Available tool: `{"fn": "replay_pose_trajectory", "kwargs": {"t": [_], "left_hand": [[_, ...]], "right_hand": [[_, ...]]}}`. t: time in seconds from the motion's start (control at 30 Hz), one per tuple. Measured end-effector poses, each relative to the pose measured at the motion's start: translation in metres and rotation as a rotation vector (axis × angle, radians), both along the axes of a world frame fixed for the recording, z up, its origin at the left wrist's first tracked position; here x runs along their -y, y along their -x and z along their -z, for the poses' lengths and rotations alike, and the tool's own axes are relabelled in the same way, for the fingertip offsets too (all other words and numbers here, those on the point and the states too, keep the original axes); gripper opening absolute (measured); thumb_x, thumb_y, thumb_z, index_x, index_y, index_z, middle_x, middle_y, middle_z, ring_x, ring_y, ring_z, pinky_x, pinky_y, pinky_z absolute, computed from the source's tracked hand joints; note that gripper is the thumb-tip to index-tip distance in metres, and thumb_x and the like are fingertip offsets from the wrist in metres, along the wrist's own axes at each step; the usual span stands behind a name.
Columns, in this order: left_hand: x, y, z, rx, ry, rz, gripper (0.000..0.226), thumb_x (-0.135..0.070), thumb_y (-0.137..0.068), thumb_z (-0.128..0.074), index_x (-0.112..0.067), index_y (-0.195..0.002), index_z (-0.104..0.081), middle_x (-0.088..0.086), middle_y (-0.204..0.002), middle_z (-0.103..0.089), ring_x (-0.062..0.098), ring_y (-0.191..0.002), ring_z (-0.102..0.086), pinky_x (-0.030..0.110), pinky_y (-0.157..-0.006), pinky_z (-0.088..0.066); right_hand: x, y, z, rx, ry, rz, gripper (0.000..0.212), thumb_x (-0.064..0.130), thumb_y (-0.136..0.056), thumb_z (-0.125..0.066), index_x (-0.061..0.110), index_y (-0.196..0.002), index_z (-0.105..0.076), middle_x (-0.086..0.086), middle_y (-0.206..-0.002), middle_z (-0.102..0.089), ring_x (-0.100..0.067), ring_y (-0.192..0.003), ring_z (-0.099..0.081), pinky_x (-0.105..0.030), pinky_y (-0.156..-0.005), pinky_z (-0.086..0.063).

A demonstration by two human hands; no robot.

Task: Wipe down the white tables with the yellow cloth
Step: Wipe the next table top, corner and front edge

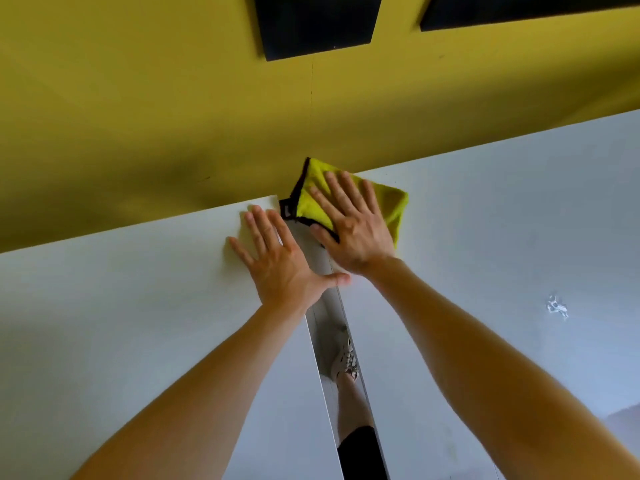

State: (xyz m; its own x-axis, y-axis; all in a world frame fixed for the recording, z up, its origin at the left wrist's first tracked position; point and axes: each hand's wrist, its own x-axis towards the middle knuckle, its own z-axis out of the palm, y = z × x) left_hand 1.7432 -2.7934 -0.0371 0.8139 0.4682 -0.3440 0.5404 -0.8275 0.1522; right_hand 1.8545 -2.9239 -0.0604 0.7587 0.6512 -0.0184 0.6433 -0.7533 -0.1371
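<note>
head view: looked down on two white tables standing side by side against a yellow wall (156, 116), with a narrow gap (330, 306) between them.

pressed the right hand (353, 230) flat on the yellow cloth (391, 206), with fingers straight and spread, none curled round it. found the cloth folded and dark-edged, lying at the far inner corner of the right table (502, 237), with its top corner poking past the far edge onto the wall and its near left corner hanging over the gap.

laid the left hand (280, 261) flat on the far inner corner of the left table (121, 323), with fingers straight and spread, holding nothing. stretched the thumb across the gap, just beside the right wrist.

saw two black panels (315, 22) high on the wall. noted a small white mark (557, 306) on the right table, well apart from the cloth. glimpsed through the gap a bare leg (349, 400) in dark shorts and a pale clog (343, 358) on a grey floor.
</note>
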Motion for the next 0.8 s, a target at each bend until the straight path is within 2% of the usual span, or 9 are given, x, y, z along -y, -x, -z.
{"fn": "replay_pose_trajectory", "kwargs": {"t": [0.07,0.13,0.33,0.37,0.43,0.53,0.67,0.73,0.8], "left_hand": [[0.000,0.000,0.001,0.009,-0.014,-0.011,0.186,-0.119,-0.034,-0.043,-0.002,-0.171,0.004,0.025,-0.179,0.012,0.037,-0.167,0.017,0.075,-0.127,-0.003],[-0.001,-0.001,0.000,-0.015,-0.011,-0.007,0.185,-0.119,-0.035,-0.041,-0.003,-0.171,0.008,0.024,-0.178,0.017,0.037,-0.166,0.022,0.074,-0.127,-0.001],[-0.002,-0.001,-0.002,-0.071,-0.016,0.011,0.186,-0.120,-0.035,-0.038,-0.002,-0.170,0.012,0.024,-0.177,0.021,0.037,-0.164,0.027,0.075,-0.127,0.002],[-0.001,-0.001,-0.003,-0.068,-0.016,0.013,0.186,-0.120,-0.035,-0.039,-0.002,-0.170,0.010,0.024,-0.178,0.020,0.037,-0.164,0.026,0.075,-0.127,0.002],[-0.001,0.000,-0.005,-0.049,-0.013,0.012,0.186,-0.119,-0.034,-0.040,-0.002,-0.171,0.007,0.024,-0.178,0.017,0.036,-0.166,0.022,0.075,-0.127,0.001],[-0.003,0.000,-0.008,-0.032,-0.005,-0.005,0.186,-0.119,-0.034,-0.039,-0.002,-0.171,0.005,0.024,-0.179,0.014,0.037,-0.167,0.019,0.074,-0.128,-0.001],[-0.006,-0.001,-0.012,-0.089,0.001,0.011,0.186,-0.119,-0.033,-0.041,-0.003,-0.171,0.005,0.024,-0.179,0.013,0.037,-0.167,0.016,0.073,-0.129,-0.004],[-0.017,0.000,-0.025,-0.173,-0.004,0.100,0.183,-0.113,-0.036,-0.058,-0.006,-0.171,0.005,0.022,-0.179,0.011,0.038,-0.168,0.008,0.069,-0.129,-0.016],[-0.041,-0.002,-0.041,-0.220,-0.034,0.259,0.158,-0.094,-0.053,-0.078,-0.014,-0.169,-0.009,0.018,-0.178,-0.003,0.038,-0.164,-0.011,0.058,-0.122,-0.032]], "right_hand": [[-0.014,-0.001,-0.003,-0.018,-0.022,-0.158,0.067,0.061,-0.112,-0.039,0.035,-0.172,-0.026,0.000,-0.182,-0.014,-0.027,-0.169,-0.007,-0.056,-0.135,-0.007],[0.011,-0.017,0.002,-0.028,-0.060,-0.164,0.066,0.056,-0.112,-0.043,0.034,-0.172,-0.027,0.002,-0.182,-0.016,-0.025,-0.169,-0.010,-0.054,-0.136,-0.010],[0.105,-0.064,0.001,-0.053,-0.036,0.521,0.071,0.060,-0.107,-0.036,0.031,-0.172,-0.028,-0.003,-0.182,-0.016,-0.028,-0.168,-0.012,-0.058,-0.134,-0.012],[0.090,-0.058,0.002,-0.037,-0.025,0.498,0.072,0.058,-0.106,-0.041,0.030,-0.171,-0.030,-0.005,-0.181,-0.018,-0.030,-0.168,-0.014,-0.060,-0.133,-0.013],[0.047,-0.036,0.004,-0.007,-0.038,0.202,0.072,0.056,-0.105,-0.050,0.029,-0.170,-0.034,-0.008,-0.180,-0.023,-0.033,-0.167,-0.018,-0.061,-0.133,-0.015],[0.002,-0.015,0.004,-0.023,-0.024,-0.219,0.068,0.059,-0.110,-0.041,0.036,-0.172,-0.027,0.000,-0.182,-0.016,-0.027,-0.169,-0.010,-0.056,-0.135,-0.009],[0.019,-0.006,-0.001,-0.056,-0.080,-0.177,0.065,0.056,-0.113,-0.042,0.034,-0.172,-0.026,0.002,-0.182,-0.014,-0.024,-0.169,-0.006,-0.056,-0.135,-0.012],[0.046,0.031,-0.006,-0.096,-0.087,-0.158,0.067,0.054,-0.112,-0.047,0.032,-0.173,-0.025,0.001,-0.182,-0.013,-0.025,-0.169,-0.004,-0.058,-0.134,-0.014],[0.080,0.077,-0.011,-0.124,-0.059,-0.215,0.070,0.052,-0.111,-0.051,0.032,-0.173,-0.023,0.000,-0.183,-0.009,-0.026,-0.169,-0.003,-0.060,-0.134,-0.013]]}}
